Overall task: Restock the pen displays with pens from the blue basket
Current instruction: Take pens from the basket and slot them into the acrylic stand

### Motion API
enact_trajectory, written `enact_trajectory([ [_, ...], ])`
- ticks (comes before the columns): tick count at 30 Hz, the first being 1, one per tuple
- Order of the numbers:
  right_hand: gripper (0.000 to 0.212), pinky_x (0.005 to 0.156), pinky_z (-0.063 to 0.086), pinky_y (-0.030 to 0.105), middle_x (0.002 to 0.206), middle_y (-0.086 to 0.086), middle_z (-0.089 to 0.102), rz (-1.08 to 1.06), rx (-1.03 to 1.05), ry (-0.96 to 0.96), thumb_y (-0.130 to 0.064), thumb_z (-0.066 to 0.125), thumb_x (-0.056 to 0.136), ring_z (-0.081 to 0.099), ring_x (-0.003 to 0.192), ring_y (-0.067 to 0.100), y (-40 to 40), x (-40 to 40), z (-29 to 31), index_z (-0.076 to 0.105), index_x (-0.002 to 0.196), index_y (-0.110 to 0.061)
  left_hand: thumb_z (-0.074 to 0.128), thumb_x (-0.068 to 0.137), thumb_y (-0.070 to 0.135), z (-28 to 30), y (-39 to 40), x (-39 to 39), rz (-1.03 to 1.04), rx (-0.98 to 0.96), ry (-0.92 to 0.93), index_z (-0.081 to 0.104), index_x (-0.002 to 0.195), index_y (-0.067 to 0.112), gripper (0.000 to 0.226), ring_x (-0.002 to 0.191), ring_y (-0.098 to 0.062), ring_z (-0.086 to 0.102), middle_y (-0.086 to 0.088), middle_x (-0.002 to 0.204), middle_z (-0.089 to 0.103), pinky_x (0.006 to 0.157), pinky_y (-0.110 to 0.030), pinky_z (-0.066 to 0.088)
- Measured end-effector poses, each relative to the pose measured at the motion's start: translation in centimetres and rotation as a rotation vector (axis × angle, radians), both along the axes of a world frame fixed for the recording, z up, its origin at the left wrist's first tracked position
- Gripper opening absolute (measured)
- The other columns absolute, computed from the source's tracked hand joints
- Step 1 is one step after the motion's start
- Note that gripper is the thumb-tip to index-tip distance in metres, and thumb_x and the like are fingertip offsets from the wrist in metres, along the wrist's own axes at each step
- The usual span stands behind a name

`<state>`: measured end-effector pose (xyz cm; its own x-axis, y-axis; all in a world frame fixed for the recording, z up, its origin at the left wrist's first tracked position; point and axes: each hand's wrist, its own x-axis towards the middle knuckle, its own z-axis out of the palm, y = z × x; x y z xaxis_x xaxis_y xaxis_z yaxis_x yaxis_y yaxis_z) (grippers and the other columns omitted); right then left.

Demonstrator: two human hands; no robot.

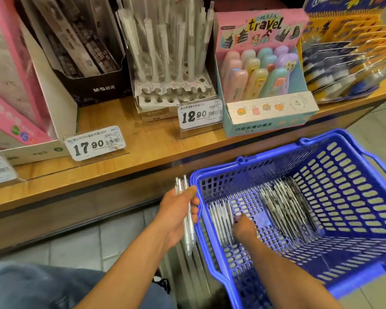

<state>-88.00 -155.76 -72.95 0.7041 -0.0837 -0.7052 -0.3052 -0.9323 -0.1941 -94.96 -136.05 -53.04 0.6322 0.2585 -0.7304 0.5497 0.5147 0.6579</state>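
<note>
Head view: one wide-angle look down at a shop shelf, a basket and two bare forearms.
Left hand [178,210]: outside the basket, just beside its left rim — fingers and thumb curled round a bundle of white pens [186,216], gripping it upright with a slight tilt, tips above the hand and tails below the palm.
Right hand [243,226]: down inside the basket, fingers bent onto the white pens on the floor; whether they pinch a pen or only touch the pile cannot be told.
Blue basket [366,219]: perforated plastic, standing on the tiled floor [76,246] below the shelf edge, handle folded down along the rim.
Loose white pens [220,221]: a pile along the basket's left inner side, under the right hand.
Patterned pens [285,204]: a second, darker pile in the middle of the basket floor, apart from the white ones.
White pen display [169,61]: clear-walled stand on the wooden shelf [143,139], white pens standing upright in its back rows, front holes unfilled.
Black display box [85,54]: left of the white stand — patterned pens leaning inside.
Price tags: 17.90 tag [95,142] in front of the black box, 12.90 tag [200,113] in front of the white stand.
Pastel travel box [265,70]: right of the white stand, holding pastel cases.
</note>
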Motion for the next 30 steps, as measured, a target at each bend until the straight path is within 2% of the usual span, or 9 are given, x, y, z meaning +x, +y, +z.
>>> enact_trajectory([
  [6,0.04,0.085,0.051,0.038,0.124,0.017,0.061,0.146,-0.104,-0.008,-0.007,0.046,0.097,0.061,0.111,0.033,0.6,0.0,-0.7,0.037,0.136,0.001,0.055,0.101,0.013,-0.2,0.1,0.3,0.011,-0.02,0.02,0.056,0.114,0.004,0.016,0.049,-0.013,0.043,-0.006,0.068,0.054,0.043,-0.026,0.039],
  [8,0.025,0.075,0.051,0.036,0.105,0.013,0.062,0.129,-0.047,0.002,-0.01,0.048,0.097,0.06,0.095,0.031,0.5,0.6,0.1,0.045,0.122,-0.005,0.057,0.1,0.013,-0.1,0.0,0.4,0.018,-0.017,0.029,0.056,0.111,0.004,0.014,0.047,-0.014,0.045,-0.007,0.068,0.054,0.042,-0.025,0.039],
  [11,0.014,0.063,0.041,0.032,0.085,0.007,0.051,0.067,0.102,0.028,-0.014,0.053,0.097,0.048,0.072,0.024,-0.3,1.1,2.0,0.045,0.105,-0.007,0.06,0.099,0.014,0.2,-0.1,0.7,0.027,-0.033,0.047,0.055,0.11,0.004,0.016,0.044,-0.014,0.052,-0.008,0.068,0.056,0.042,-0.025,0.043],
  [15,0.015,0.053,0.043,0.026,0.074,0.008,0.06,-0.154,0.43,0.009,-0.015,0.062,0.093,0.051,0.056,0.016,-0.6,0.3,7.2,0.053,0.102,-0.009,0.064,0.097,0.018,0.6,-0.3,0.7,0.025,-0.048,0.053,0.056,0.114,0.006,0.023,0.048,-0.017,0.056,-0.01,0.071,0.058,0.048,-0.029,0.047],
  [19,0.017,0.062,0.047,0.026,0.063,-0.008,0.06,-0.21,0.755,-0.157,-0.021,0.07,0.088,0.057,0.059,0.009,0.2,-2.0,14.0,0.059,0.099,-0.015,0.071,0.092,0.03,0.6,-0.4,0.6,0.005,-0.031,0.034,0.057,0.111,0.009,0.032,0.055,-0.019,0.061,-0.011,0.078,0.062,0.059,-0.034,0.054],
  [22,0.019,0.053,0.042,0.015,0.055,-0.009,0.058,-0.214,0.928,-0.206,-0.013,0.075,0.083,0.054,0.052,0.004,1.9,-4.4,17.9,0.061,0.095,-0.012,0.075,0.086,0.042,0.8,-0.3,0.5,-0.02,-0.032,0.02,0.061,0.111,0.01,0.042,0.065,-0.022,0.067,-0.011,0.085,0.068,0.06,-0.034,0.058],
  [25,0.019,0.056,0.045,0.019,0.062,-0.005,0.061,-0.167,0.986,-0.181,-0.012,0.079,0.079,0.055,0.056,0.007,4.4,-6.0,19.7,0.063,0.09,-0.009,0.077,0.08,0.047,1.0,-0.2,0.3,-0.065,-0.077,-0.025,0.067,0.11,0.009,0.05,0.078,-0.03,0.074,-0.015,0.094,0.074,0.072,-0.043,0.062],
  [27,0.018,0.061,0.049,0.024,0.067,-0.001,0.062,-0.112,0.979,-0.192,-0.014,0.079,0.079,0.058,0.061,0.01,5.7,-6.4,19.9,0.065,0.089,-0.011,0.079,0.081,0.042,1.1,-0.3,0.2,-0.066,-0.075,-0.054,0.067,0.103,0.009,0.041,0.075,-0.029,0.073,-0.013,0.091,0.072,0.077,-0.043,0.061],
  [30,0.016,0.061,0.052,0.025,0.068,0.002,0.066,-0.088,1.031,-0.188,-0.019,0.08,0.078,0.061,0.059,0.012,6.3,-5.9,19.5,0.065,0.079,-0.016,0.073,0.089,0.025,0.4,-0.3,0.3,-0.012,0.027,-0.039,0.06,0.086,0.01,0.021,0.061,-0.022,0.06,-0.008,0.073,0.061,0.067,-0.039,0.051],
])
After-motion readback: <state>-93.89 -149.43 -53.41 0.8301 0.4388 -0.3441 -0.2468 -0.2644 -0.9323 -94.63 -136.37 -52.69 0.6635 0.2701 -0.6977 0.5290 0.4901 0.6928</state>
